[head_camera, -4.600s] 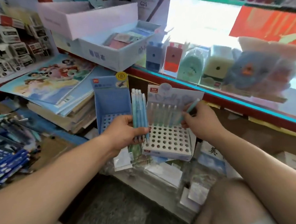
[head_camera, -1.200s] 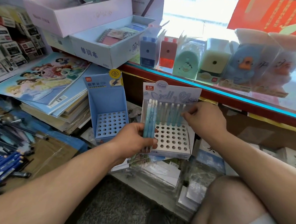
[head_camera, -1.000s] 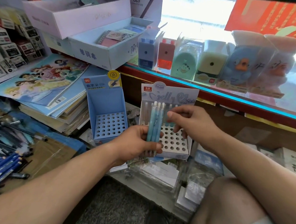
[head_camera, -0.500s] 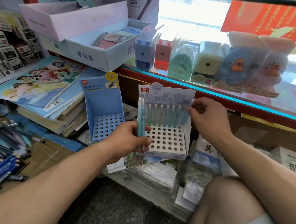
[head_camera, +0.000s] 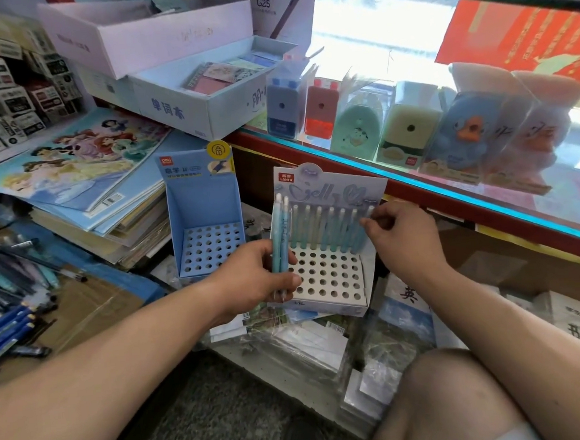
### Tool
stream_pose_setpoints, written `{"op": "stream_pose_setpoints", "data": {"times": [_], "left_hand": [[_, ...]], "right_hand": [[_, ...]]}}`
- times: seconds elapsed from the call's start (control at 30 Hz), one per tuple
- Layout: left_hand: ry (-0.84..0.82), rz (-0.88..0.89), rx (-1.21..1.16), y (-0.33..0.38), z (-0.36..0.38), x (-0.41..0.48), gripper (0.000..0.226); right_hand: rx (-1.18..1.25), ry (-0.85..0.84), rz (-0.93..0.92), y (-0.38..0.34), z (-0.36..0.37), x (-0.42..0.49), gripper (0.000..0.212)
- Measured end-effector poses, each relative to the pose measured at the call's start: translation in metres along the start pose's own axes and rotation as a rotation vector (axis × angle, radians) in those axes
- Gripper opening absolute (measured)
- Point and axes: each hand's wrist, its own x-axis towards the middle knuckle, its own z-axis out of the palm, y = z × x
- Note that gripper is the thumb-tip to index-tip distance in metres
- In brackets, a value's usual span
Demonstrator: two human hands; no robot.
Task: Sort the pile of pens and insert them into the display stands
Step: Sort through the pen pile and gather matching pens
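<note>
Right hand point(head_camera: 407, 237) is seating a gel pen point(head_camera: 363, 237) in the white display stand point(head_camera: 327, 280).
Its fingers point(head_camera: 375, 223) are pinching the upright pen's top at the stand's back right corner; the left hand point(head_camera: 256, 279), nearer the free holes, is gripping spare pens point(head_camera: 280, 232) upright by the stand's left edge.

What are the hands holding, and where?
The left hand grips a few blue pens around their lower halves; the right hand pinches the top of the end pen standing in the white stand.
</note>
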Motion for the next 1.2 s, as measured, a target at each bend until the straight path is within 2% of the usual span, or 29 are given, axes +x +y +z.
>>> {"op": "stream_pose_setpoints", "data": {"times": [0.1, 0.47, 0.73, 0.9, 1.2], "left_hand": [[-0.017, -0.004, 0.004, 0.0000, -0.0006, -0.0007, 0.029], [-0.035, -0.001, 0.052, -0.0003, -0.0004, -0.0030, 0.027], [-0.032, -0.007, 0.054, 0.0021, 0.0005, -0.0064, 0.026], [-0.036, -0.002, 0.056, 0.0026, 0.0000, -0.0072, 0.026], [-0.043, -0.001, 0.039, 0.0036, -0.0006, -0.0084, 0.026]], "right_hand": [[-0.046, -0.021, 0.004, 0.0010, 0.0025, 0.0010, 0.020], [-0.292, -0.069, -0.033, -0.0066, 0.0056, 0.0047, 0.018], [-0.157, -0.032, -0.045, -0.0066, 0.0018, 0.0021, 0.026], [-0.053, 0.026, -0.032, -0.0057, 0.0025, -0.0005, 0.019], [-0.081, 0.009, 0.005, -0.0085, 0.0020, 0.0012, 0.011]]}}
